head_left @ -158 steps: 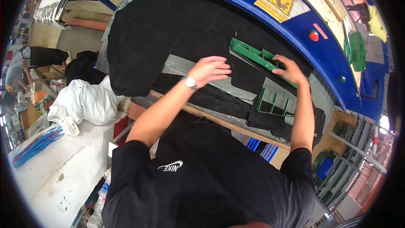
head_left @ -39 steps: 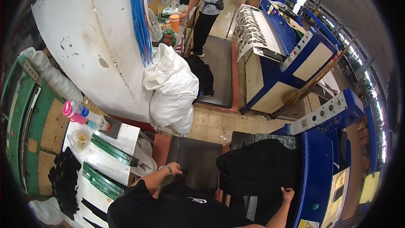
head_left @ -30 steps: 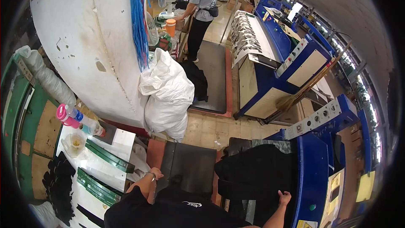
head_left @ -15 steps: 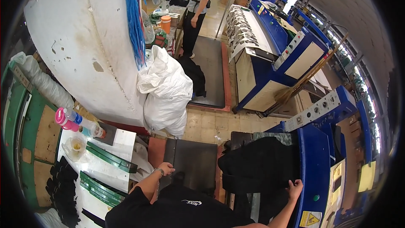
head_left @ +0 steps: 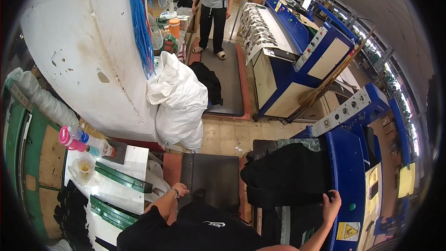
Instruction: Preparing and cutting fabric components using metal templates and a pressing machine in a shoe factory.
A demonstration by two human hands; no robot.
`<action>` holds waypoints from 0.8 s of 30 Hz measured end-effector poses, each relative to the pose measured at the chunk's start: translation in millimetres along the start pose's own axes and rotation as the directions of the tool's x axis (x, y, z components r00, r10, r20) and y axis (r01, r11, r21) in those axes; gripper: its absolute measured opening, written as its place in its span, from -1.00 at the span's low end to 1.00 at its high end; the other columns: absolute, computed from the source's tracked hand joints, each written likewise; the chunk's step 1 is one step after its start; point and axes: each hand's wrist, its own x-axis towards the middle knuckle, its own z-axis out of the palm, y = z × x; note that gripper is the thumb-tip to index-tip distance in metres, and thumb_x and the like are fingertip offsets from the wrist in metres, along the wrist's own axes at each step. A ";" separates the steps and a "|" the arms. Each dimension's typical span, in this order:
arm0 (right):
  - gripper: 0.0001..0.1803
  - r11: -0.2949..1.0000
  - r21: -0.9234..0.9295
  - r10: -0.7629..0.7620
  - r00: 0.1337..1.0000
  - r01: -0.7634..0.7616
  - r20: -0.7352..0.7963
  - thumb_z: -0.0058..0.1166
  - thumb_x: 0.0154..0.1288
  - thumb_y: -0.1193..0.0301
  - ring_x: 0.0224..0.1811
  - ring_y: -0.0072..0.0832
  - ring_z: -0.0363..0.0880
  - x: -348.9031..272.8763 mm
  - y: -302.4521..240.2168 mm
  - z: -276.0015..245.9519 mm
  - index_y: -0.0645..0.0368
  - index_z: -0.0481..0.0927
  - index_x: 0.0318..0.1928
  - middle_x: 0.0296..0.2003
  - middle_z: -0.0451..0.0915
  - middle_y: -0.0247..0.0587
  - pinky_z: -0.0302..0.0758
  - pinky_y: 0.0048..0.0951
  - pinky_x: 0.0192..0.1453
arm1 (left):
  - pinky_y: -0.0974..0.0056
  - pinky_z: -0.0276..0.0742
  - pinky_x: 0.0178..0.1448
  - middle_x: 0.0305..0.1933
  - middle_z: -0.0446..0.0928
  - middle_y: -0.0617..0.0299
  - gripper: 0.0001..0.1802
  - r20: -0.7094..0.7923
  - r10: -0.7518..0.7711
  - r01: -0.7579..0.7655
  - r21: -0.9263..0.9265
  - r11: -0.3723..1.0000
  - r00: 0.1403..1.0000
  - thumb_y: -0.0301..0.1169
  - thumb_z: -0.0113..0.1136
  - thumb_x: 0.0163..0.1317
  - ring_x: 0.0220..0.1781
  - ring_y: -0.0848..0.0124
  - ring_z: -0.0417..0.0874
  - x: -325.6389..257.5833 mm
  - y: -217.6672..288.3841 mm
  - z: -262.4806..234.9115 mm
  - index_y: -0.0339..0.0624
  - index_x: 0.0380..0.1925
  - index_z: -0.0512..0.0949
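Observation:
A piece of black fabric (head_left: 292,169) lies across the machine bed on my right, its near edge forming a straight band. At that band's right end is my right hand (head_left: 331,207), thumb and fingers bent together on the fabric edge. More dark material (head_left: 297,218) lies below the band, partly hidden by my forearm. My left hand (head_left: 180,189) hangs over the red border of a dark floor mat (head_left: 213,176), its fingers loosely stretched and holding nothing. A bracelet circles the left wrist.
To the left, a white table (head_left: 132,158) carries green metal strips (head_left: 123,176), a plastic cup (head_left: 83,169), bottles (head_left: 76,135) and black pieces (head_left: 72,214). Ahead stand a stuffed white sack (head_left: 179,111), a person (head_left: 213,14) and a blue machine (head_left: 297,69). A blue machine housing (head_left: 346,172) borders my right.
My right hand has shifted slightly up and right. The black band's near edge lies farther forward, uncovering more below it. The person ahead has turned toward me. My left hand barely moved.

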 end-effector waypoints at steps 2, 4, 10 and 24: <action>-0.85 0.999 -0.044 0.026 0.999 -0.024 0.039 0.24 0.27 0.62 -0.56 -0.66 0.45 -1.6 -6.1 -6.4 0.31 0.56 -0.18 -0.48 0.54 -0.28 0.45 -0.60 -0.56 | 0.23 0.58 -0.27 -0.12 0.71 0.23 -0.46 0.019 -0.003 0.003 -0.037 0.999 1.000 -0.13 0.42 0.22 -0.22 0.40 0.71 2.9 -1.8 0.7 -0.14 0.13 0.58; -0.88 0.995 -0.091 0.055 0.996 -0.048 0.069 0.23 0.27 0.62 -0.55 -0.66 0.47 -3.3 -7.2 -9.3 0.33 0.60 -0.19 -0.47 0.58 -0.26 0.45 -0.60 -0.55 | 0.20 0.58 -0.25 -0.08 0.70 0.24 -0.45 0.008 0.005 -0.005 -0.035 0.999 1.000 -0.13 0.42 0.22 -0.20 0.41 0.70 -3.9 9.4 3.2 -0.13 0.15 0.57; -0.94 0.999 -0.038 0.024 0.999 -0.022 0.044 0.23 0.28 0.61 -0.55 -0.67 0.48 -18.1 -26.8 -11.7 0.38 0.64 -0.27 -0.51 0.58 -0.28 0.45 -0.61 -0.53 | 0.31 0.52 -0.40 -0.16 0.71 0.28 -0.51 -0.016 0.053 -0.054 -0.029 0.998 0.998 -0.14 0.43 0.21 -0.28 0.45 0.69 -16.9 17.4 6.8 -0.12 0.07 0.62; -0.92 0.991 -0.121 -0.048 0.999 0.047 -0.008 0.28 0.26 0.59 -0.61 -0.65 0.44 -36.2 -78.3 -11.3 0.38 0.69 -0.27 -0.54 0.61 -0.21 0.36 -0.57 -0.54 | 0.20 0.56 -0.23 -0.16 0.69 0.26 -0.56 -0.014 -0.020 0.017 -0.137 0.990 1.000 -0.13 0.36 0.26 -0.22 0.38 0.69 -26.1 0.3 4.6 -0.10 0.05 0.61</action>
